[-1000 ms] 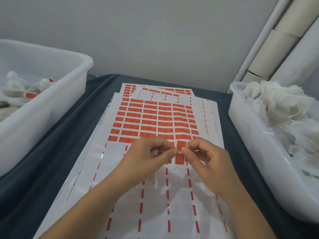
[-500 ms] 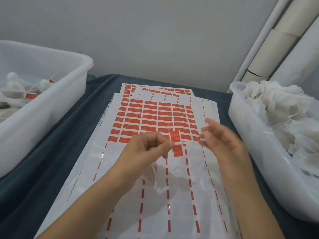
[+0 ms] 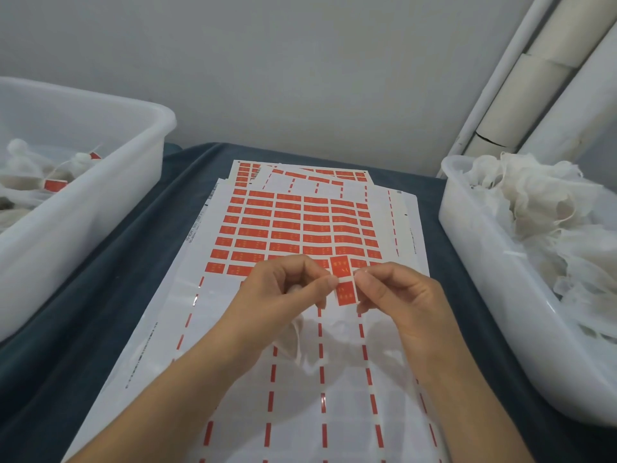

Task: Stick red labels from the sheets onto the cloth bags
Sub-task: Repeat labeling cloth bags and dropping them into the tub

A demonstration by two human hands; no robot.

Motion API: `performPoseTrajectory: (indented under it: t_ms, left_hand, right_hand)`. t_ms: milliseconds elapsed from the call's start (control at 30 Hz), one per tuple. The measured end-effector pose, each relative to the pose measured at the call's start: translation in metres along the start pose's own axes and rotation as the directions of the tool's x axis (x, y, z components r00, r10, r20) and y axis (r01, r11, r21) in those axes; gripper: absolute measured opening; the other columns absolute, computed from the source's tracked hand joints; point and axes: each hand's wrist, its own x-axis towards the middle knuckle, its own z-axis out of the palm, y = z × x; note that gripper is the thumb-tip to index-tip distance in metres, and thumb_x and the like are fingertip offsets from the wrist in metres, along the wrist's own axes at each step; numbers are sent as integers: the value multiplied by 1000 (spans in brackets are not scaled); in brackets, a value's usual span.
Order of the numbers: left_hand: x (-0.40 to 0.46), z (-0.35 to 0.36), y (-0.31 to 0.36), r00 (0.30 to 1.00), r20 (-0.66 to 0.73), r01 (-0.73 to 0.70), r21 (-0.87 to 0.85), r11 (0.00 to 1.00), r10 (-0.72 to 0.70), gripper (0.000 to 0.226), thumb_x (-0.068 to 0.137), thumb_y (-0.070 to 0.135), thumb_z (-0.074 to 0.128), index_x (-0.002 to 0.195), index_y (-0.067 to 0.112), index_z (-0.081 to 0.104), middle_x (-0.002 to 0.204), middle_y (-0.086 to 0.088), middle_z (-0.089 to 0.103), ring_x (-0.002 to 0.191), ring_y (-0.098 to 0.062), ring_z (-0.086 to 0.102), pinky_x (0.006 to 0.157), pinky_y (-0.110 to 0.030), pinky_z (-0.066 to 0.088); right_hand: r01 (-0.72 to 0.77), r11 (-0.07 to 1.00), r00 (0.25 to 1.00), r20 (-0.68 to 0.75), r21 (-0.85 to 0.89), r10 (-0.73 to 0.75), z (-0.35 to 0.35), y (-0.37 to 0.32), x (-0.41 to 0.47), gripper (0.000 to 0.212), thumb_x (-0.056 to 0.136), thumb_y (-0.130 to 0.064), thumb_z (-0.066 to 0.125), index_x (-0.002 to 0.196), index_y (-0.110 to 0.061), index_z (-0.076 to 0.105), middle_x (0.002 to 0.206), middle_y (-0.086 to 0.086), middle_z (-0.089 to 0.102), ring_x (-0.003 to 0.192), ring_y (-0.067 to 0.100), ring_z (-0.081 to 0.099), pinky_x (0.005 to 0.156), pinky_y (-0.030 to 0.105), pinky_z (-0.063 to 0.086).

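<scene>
Your left hand (image 3: 287, 289) and right hand (image 3: 397, 295) meet above the near, stripped part of the top label sheet (image 3: 300, 379), fingers curled. Between them stands a red label (image 3: 344, 285), upright, pinched at its left edge by your left fingertips (image 3: 330, 281) and at its right edge by your right fingertips (image 3: 360, 277). White cloth, probably a cloth bag (image 3: 297, 329), hangs below your left hand; its outline is hard to read against the sheet. Beyond the hands, the sheet's unpeeled labels (image 3: 293, 228). Left of the sheet, a bin of labelled bags (image 3: 83, 208); right of it, a bin of plain bags (image 3: 500, 295). The sheet lies on the bench (image 3: 133, 262).
</scene>
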Motion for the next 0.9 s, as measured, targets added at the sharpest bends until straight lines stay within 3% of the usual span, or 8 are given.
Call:
performPoseTrajectory:
  t_ms: [233,433,533,600,700,767,833,900]
  left_hand:
    - [-1,2,1,999,-23,-26,5,1000,26,20,64,42,61,66,22,65,58,15,63,64,6,58,64,-15,39]
    - [-1,-1,5,999,37,-40,21,999,39,14,58,46,62,63,40,73,71,18,70,71,2,62,53,-3,43]
    - [0,1,6,995,-51,-79,87,993,84,29,57,46,61,85,48,66,71,31,65,76,10,59,53,1,41]
    - [-2,1,6,959,-114,-221,266,938,259,37,61,49,60,97,54,51,71,32,61,77,11,56,56,2,41]
    - [-6,1,2,800,-35,-484,550,680,598,26,75,45,58,100,40,56,80,29,49,69,6,51,58,2,40]
    - [-7,3,-3,762,1,-514,608,605,647,30,76,39,56,99,24,68,85,17,51,67,6,44,56,2,38]
    - [-8,4,-5,768,0,-505,613,607,640,30,76,34,58,99,19,71,79,11,50,64,2,42,56,2,34]
    - [-8,5,-7,765,1,-506,619,600,644,30,74,28,60,99,17,71,74,8,51,60,-2,43,54,0,33]
  right_hand:
    - [15,1000,1000,-14,-9,-16,3,-1,-1,20,63,-38,64,80,-27,65,80,-26,69,79,1,66,57,4,46]
    - [-3,999,993,-118,41,8,1,5,1,20,67,-39,65,81,-25,67,83,-21,70,78,3,67,61,6,49]
    - [-56,993,990,-123,104,69,1,8,2,23,65,-40,65,81,-24,68,84,-14,72,77,9,68,66,16,53]
    - [-91,989,990,-100,116,103,3,10,1,25,63,-42,66,80,-24,69,85,-13,72,78,10,69,75,22,54]
    - [-98,988,992,-68,119,107,6,9,0,24,62,-43,65,76,-24,71,83,-12,72,76,10,68,78,22,52]
    - [-66,995,996,-53,81,71,6,6,-1,24,64,-43,63,76,-24,70,82,-15,72,78,6,67,69,12,51]
    - [-9,1000,999,-46,-1,9,5,3,-2,22,65,-42,62,77,-24,67,80,-21,70,82,-3,64,60,3,46]
    - [71,993,996,-55,-94,-77,5,2,-2,16,68,-41,62,77,-28,64,83,-26,68,88,-7,61,62,-1,43]
